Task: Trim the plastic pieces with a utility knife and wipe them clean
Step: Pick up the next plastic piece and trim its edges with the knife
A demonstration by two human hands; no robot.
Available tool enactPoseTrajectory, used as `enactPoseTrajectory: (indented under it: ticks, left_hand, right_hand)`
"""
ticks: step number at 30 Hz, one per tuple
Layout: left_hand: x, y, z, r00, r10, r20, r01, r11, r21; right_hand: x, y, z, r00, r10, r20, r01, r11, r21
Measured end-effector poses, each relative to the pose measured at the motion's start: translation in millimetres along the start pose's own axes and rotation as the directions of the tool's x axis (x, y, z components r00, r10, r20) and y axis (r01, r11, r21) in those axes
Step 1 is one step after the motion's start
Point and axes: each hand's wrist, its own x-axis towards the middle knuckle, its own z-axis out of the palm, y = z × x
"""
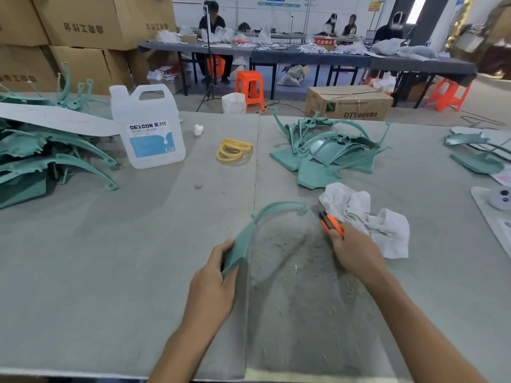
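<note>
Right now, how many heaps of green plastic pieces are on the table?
3: the left heap left of the jug, the middle heap beyond the white cloth, the right heap cut off at the right edge. Others may be hidden.

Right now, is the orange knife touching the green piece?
Cannot tell. Head view: the orange knife has its blurred blade beside the green piece, at the curled tip; no clear gap or contact.

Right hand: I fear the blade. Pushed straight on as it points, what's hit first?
Probably the curled tip of the plastic piece, just ahead of the utility knife in the right hand; depth unclear.
</note>
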Motion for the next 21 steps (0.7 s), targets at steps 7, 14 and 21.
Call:
enactPoseTrajectory:
  ticks: [7,14,21]
  left_hand:
    - [11,23,-9,0.945,-0.322,0.051,0.283,0.733,-0.619]
    - [-3,44,-28,0.850,-0.348,0.395,0.494,0.271,-0.826]
    - [-18,47,-44,0.834,-0.337,0.436,0.535,0.304,-0.788]
  right_hand:
    - [-31,-13,-3,0.968,-0.209,-0.141,0.244,0.918,0.313]
    - [-59,-45,-9,0.821,-0.566,-0.074,0.565,0.787,0.246]
    - [-47,-46,-14,0.732,-0.661,-0.162,0.673,0.739,0.023]
